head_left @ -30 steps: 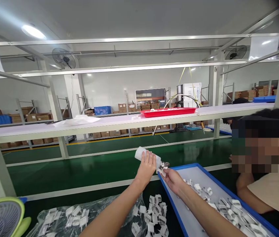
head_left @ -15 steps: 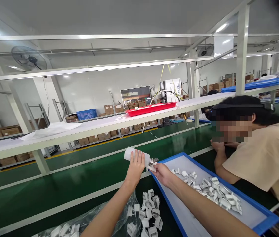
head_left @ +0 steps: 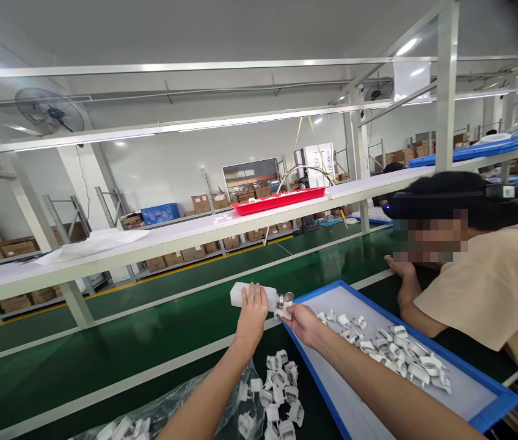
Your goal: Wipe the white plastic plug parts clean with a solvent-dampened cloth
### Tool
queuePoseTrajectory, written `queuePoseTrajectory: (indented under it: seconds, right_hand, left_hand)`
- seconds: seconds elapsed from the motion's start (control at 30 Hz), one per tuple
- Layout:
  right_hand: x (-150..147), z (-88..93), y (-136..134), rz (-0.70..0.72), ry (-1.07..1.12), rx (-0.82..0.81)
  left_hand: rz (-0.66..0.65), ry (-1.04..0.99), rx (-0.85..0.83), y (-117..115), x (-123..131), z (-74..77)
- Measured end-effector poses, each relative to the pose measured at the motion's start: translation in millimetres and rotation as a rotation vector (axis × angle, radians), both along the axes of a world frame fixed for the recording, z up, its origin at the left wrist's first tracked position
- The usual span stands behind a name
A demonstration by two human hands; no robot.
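Observation:
My left hand (head_left: 253,315) is wrapped round a white plastic bottle (head_left: 239,294) with a metal cap, tilted on its side. The bottle's metal top (head_left: 283,300) points right, its small round lid standing open. Pinched in my right hand (head_left: 303,322) is a small white plastic part (head_left: 285,312), held right at the bottle's mouth; my fingers cover some of it. Below my hands, several similar white plastic parts (head_left: 281,391) lie on the dark green surface. More white parts (head_left: 405,354) are heaped in a blue-rimmed tray (head_left: 492,406) under my right forearm.
At lower left a clear plastic bag (head_left: 186,397) holds more white parts. A raised shelf (head_left: 171,244) crosses ahead, carrying a red tray (head_left: 281,201). To the right a co-worker in a beige shirt (head_left: 492,287) leans over the green bench (head_left: 149,305).
The bottle has tipped slightly closer to level, its mouth still at the white part. Both hands keep their hold. The co-worker's hand has shifted slightly.

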State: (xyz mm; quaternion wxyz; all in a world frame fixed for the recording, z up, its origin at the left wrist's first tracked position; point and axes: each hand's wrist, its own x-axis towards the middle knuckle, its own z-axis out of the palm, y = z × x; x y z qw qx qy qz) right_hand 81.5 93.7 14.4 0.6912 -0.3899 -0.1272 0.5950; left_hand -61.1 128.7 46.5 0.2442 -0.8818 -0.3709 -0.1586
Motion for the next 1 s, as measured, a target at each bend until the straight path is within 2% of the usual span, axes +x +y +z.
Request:
queuePoseTrajectory:
  seconds: [0.13,0.4,0.57,0.67,0.77,0.87,0.93,1.0]
  right_hand:
    - [0.7,2.0,-7.9,-0.019,-0.014,0.015]
    - [3.8,5.5,-50.5,0.028,-0.044,0.026]
    - [8.4,-0.6,-84.1,0.058,-0.023,0.029]
    - [14.6,-2.7,-103.8,0.046,-0.011,0.001]
    - [23.2,-7.0,-125.6,0.027,-0.018,-0.053]
    - [33.4,-23.1,-154.5,0.018,-0.030,-0.130]
    - [43.6,-39.4,-176.8,0.003,-0.075,-0.198]
    - [60.1,-53.1,-194.7,-0.060,-0.197,-0.290]
  left_hand:
    - [0.080,-0.151,-0.158,2.6,2.2,-3.9]
    - [0.423,-0.543,-0.631,27.9,0.0,-21.7]
    - [0.487,-0.716,-0.743,21.9,-2.7,-39.4]
    - [0.508,-0.776,-0.777,15.6,-0.7,-43.7]
    - [0.519,-0.797,-0.808,8.9,0.9,-37.5]
    - [0.456,-0.801,-0.789,-8.7,-3.1,-19.3]
    - [0.349,-0.792,-0.743,-32.4,-10.7,-4.7]
    - [0.200,-0.740,-0.763,-65.5,-21.0,5.5]
